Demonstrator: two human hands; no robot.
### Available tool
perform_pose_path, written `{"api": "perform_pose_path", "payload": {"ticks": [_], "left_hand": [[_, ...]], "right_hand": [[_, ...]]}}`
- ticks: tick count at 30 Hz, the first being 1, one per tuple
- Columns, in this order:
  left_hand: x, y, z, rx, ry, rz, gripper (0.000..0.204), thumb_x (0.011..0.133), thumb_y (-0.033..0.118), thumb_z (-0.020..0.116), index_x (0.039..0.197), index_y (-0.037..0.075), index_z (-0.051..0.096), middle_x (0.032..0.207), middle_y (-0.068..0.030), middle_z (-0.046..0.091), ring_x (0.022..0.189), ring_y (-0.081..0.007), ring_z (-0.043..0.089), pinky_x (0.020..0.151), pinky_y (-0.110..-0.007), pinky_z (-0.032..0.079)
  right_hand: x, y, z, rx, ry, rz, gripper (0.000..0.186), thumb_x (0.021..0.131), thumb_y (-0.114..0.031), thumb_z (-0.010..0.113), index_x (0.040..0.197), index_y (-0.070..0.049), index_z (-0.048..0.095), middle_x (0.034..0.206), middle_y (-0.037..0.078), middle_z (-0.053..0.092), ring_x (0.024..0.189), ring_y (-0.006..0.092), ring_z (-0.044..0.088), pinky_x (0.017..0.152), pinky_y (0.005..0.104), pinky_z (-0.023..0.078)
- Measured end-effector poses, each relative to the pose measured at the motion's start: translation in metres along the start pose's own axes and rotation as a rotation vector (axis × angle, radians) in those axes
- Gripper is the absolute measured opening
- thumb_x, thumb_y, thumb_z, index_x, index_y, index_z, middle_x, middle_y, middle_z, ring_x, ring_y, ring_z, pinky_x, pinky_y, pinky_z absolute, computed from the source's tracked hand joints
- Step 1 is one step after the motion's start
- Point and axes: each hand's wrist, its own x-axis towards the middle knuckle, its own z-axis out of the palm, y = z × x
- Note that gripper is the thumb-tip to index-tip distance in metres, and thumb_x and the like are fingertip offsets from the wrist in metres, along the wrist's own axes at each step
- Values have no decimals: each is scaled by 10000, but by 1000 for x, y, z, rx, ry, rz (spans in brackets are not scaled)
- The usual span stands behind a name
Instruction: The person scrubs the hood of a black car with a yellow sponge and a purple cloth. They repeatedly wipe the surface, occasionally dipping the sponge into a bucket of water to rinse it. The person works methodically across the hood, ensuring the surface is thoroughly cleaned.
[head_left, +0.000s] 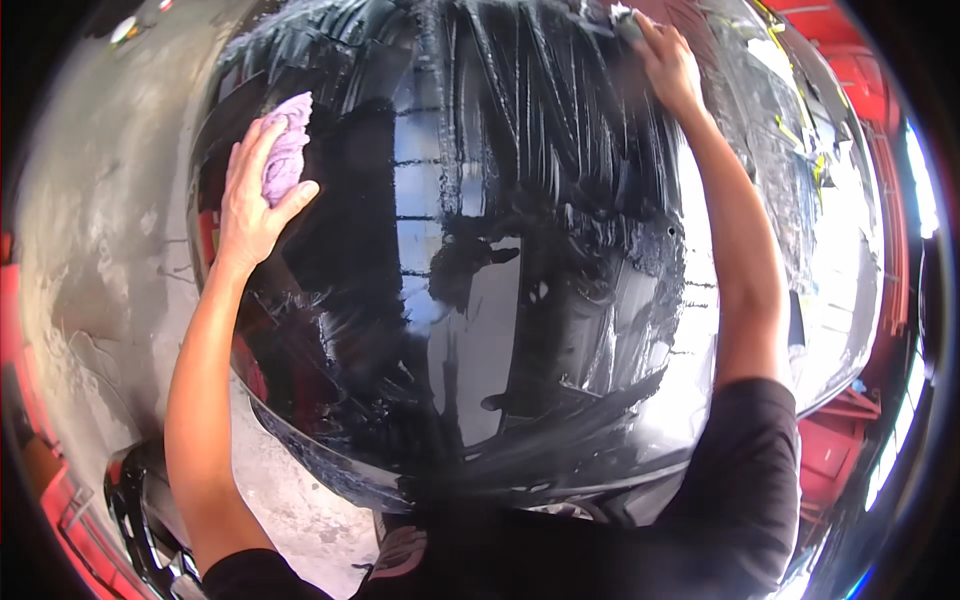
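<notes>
A large, curved, glossy black panel (360, 200), like part of a car's bodywork, fills the middle of the view. Whitish wet streaks run over its far part, and smeared patches lie nearer to me. My left hand (246, 195) is at the panel's left side, its fingers closed on a crumpled light purple cloth (288, 150) with the thumb spread away. Far to the right, my right hand (677, 78) reaches to the panel's upper edge. Its fingers are bent over a small greyish pad (627, 22), mostly hidden and cut close by the frame's top.
Grey concrete floor (110, 250) stretches along the left. A dark shiny rounded object (130, 510) stands at the lower left. Red structures (850, 440) line the right side, beside a bright reflective surface (830, 270) with yellow strips. My torso is close to the panel's near edge.
</notes>
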Motion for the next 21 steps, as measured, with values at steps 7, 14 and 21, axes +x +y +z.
{"api": "perform_pose_path", "payload": {"ticks": [7, 14, 21], "left_hand": [[-39, -10, -25, 74, 44, -90, 859, 891, 466, 863, 1604, 130, 521, 1662, -196, 494, 1555, -415, 444, 1302, -609, 263], [-11, 0, -8, 16, 54, 17, 832, 891, 473, 861, 1578, 124, 547, 1650, -171, 511, 1532, -407, 470, 1283, -623, 289], [-27, -6, -18, 56, 51, -37, 859, 886, 499, 861, 1591, 133, 532, 1641, -156, 521, 1533, -391, 469, 1291, -613, 280]], "right_hand": [[-81, -98, -25, 208, -71, -97, 600, 977, -125, 709, 1568, -161, 611, 1284, 222, 670, 1243, 426, 616, 1104, 496, 483], [-9, -18, -4, 57, -92, -80, 474, 1003, -140, 696, 1477, -148, 687, 1157, 201, 686, 1115, 387, 665, 964, 487, 536], [-46, -77, 0, 171, -72, -90, 534, 1016, -176, 713, 1544, -189, 634, 1319, 212, 646, 1235, 414, 625, 1064, 507, 495]]}}
